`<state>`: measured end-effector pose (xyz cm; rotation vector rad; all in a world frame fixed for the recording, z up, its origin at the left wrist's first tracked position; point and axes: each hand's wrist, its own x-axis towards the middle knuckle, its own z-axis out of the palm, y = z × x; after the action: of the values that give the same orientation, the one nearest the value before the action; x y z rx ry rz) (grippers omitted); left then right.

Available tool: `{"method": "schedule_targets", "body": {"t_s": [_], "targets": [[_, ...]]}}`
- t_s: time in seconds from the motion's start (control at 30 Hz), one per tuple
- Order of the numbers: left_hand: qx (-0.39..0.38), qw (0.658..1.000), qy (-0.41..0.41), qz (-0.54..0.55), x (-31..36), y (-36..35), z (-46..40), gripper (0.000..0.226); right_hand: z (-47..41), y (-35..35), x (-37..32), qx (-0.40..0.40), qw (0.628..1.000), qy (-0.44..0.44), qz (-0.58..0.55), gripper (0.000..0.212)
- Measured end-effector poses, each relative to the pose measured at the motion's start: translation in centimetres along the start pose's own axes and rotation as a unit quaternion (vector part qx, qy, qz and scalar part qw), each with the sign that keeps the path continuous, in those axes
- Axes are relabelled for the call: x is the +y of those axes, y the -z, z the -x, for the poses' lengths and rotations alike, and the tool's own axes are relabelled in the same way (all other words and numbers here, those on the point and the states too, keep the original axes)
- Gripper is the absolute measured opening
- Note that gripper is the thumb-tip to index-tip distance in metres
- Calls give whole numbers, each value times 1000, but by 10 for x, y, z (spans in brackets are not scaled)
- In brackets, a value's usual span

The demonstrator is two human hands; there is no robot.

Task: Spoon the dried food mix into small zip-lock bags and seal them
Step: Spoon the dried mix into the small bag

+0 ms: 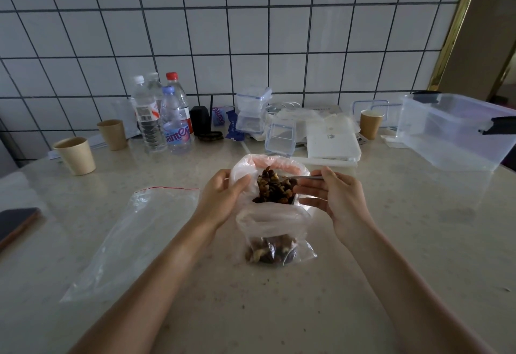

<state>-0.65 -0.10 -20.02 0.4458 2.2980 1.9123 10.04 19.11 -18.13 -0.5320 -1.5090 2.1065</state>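
Observation:
A clear plastic bag (245, 169) with a rolled-down pink-tinted rim stands at the table's middle, full of dried nut and fruit mix (272, 189). My left hand (223, 196) grips the bag's left rim. My right hand (332, 200) pinches the handle of a metal spoon (303, 177), whose bowl lies in the mix. In front of that bag a small zip-lock bag (273, 225) stands open, with some mix in its bottom. An empty zip-lock bag (134, 239) with a red strip lies flat to the left.
Along the tiled wall stand several water bottles (164, 119), two paper cups (76, 155) on the left and one (370, 124) on the right, stacked clear lidded boxes (252, 110) and a big clear tub (458, 130). A phone (15, 223) lies at the left edge.

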Motion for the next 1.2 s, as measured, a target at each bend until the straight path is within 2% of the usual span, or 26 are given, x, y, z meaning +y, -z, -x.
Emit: {"method": "schedule_targets", "body": {"t_s": [0.2, 0.33, 0.43, 0.5, 0.6, 0.67, 0.77, 0.87, 0.97, 1.07, 1.2], "targets": [[28, 998, -29, -49, 3, 9, 0, 42, 2, 4, -4, 8, 1000, 10, 25, 31], [54, 983, -100, -144, 3, 18, 6, 56, 1, 7, -9, 3, 1000, 20, 22, 31], [90, 945, -208, -236, 10, 28, 16, 36, 2, 10, -14, -8, 999, 32, 16, 34], [66, 936, -242, -246, 19, 33, 23, 23, 4, 11, -17, -19, 999, 39, 10, 36], [-25, 946, -186, -265, 28, 35, 31, 31, 7, 12, -21, -32, 998, 45, 7, 38], [-82, 936, -140, -311, 28, 33, 33, 38, 10, 13, -22, -46, 998, 47, 14, 38], [-137, 926, -111, -335, 25, 28, 35, 29, 12, 13, -24, -75, 994, 53, 53, 39], [-157, 942, -107, -276, 27, 28, 35, 18, 15, 12, -25, -111, 983, 87, 120, 39], [-172, 958, -94, -210, 30, 29, 36, 18, 21, 11, -25, -141, 949, 184, 213, 42], [-179, 965, -73, -174, 33, 31, 35, 19, 27, 14, -26, -146, 887, 318, 301, 42], [-189, 957, -73, -209, 35, 34, 33, 19, 34, 15, -29, -132, 860, 392, 300, 43]]}}
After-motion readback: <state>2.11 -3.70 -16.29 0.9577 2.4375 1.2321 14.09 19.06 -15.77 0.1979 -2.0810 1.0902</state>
